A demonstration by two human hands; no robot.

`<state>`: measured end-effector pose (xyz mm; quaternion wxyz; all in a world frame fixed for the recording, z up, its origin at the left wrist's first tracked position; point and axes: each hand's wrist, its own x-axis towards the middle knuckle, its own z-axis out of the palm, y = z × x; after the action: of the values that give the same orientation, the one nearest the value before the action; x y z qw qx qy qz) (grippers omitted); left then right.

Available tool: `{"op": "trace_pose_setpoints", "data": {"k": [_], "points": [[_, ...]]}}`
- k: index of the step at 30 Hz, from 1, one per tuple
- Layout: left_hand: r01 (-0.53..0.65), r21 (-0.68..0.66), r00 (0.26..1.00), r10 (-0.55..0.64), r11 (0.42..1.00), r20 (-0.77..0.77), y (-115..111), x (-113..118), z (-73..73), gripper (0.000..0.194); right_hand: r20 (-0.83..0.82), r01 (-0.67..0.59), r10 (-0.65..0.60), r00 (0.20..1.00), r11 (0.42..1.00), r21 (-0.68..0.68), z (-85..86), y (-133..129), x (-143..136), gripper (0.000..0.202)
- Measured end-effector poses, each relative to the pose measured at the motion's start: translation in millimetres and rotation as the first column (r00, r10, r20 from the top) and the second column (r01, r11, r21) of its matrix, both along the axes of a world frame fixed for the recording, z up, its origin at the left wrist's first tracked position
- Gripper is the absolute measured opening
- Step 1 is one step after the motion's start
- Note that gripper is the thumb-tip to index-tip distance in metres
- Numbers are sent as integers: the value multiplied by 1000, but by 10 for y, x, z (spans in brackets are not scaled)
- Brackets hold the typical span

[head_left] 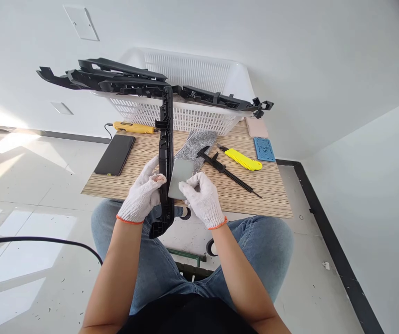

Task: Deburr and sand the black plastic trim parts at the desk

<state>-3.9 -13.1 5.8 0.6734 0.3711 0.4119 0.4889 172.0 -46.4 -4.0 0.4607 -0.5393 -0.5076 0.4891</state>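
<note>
My left hand [143, 192], in a white knit glove with an orange cuff, is closed around a long black plastic trim piece [165, 148]. The piece stands lengthwise in front of me, its ribbed side showing and its lower end over the table's front edge. In my right hand [202, 197], gloved the same way, a flat grey rectangular pad [181, 175] is pinched between thumb and fingers. The pad lies close along the trim piece's right side; whether they touch I cannot tell. A crumpled silvery-grey glittery sheet [199, 141] lies on the table behind the pad.
Around my hands on the striped table [234, 197] lie black calipers [223, 170], a yellow utility knife [243, 159], a blue block [264, 149], a phone [115, 154] and a yellow corded tool [133, 127]. A white basket [199, 118] behind carries several black trim pieces [116, 76].
</note>
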Motion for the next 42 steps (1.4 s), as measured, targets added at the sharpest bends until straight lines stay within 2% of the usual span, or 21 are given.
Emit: {"op": "trace_pose_setpoints", "data": {"k": [2, 6, 9, 13, 16, 20, 24, 27, 30, 34, 37, 42], "points": [[-1, 0, 1000, 1, 1000, 1, 0, 3, 0, 92, -30, 48, -48, 998, 999, -15, 0, 2, 1, 34], [-5, 1, 1000, 5, 1000, 2, -8, 10, 17, 95, 9, -57, 57, 998, 998, -18, 2, 8, 6, 34], [0, -8, 1000, 0, 1000, 1, -14, 15, 29, 94, -14, 11, -11, 1000, 1000, -20, 3, 15, 8, 35], [-1, 9, 1000, 0, 1000, 22, -16, 17, 25, 93, 16, -87, 87, 996, 996, -12, 3, 21, 10, 34], [7, 4, 1000, -7, 1000, 14, -9, 14, 15, 92, 13, -2, 2, 1000, 1000, 2, -2, 23, 8, 33], [-3, 7, 1000, 3, 1000, 15, 0, 12, 4, 93, 43, -47, 45, 998, 999, 25, -6, 22, -2, 33], [-7, -5, 1000, 7, 1000, 1, 3, 8, -7, 91, 3, 60, -60, 998, 998, 6, -14, 25, -8, 34], [0, 3, 1000, 0, 1000, 10, 2, 5, -11, 88, 29, 5, -7, 1000, 998, 63, -38, 21, -2, 32], [10, 13, 1000, -10, 1000, 16, 4, 0, -10, 86, -51, -16, 19, 999, 998, 65, -81, 13, 1, 22], [13, 12, 1000, -13, 1000, 14, 4, -12, -14, 86, -154, 23, -19, 988, 999, 28, -108, 9, 2, 37], [18, 22, 999, -19, 1000, 33, 4, -24, -35, 82, -125, 18, -14, 992, 999, 30, -88, 12, 18, 49], [1, 37, 999, -3, 999, 51, 10, -35, -82, 82, 25, -10, 5, 1000, 974, 227, -87, 36, 35, 70]]}}
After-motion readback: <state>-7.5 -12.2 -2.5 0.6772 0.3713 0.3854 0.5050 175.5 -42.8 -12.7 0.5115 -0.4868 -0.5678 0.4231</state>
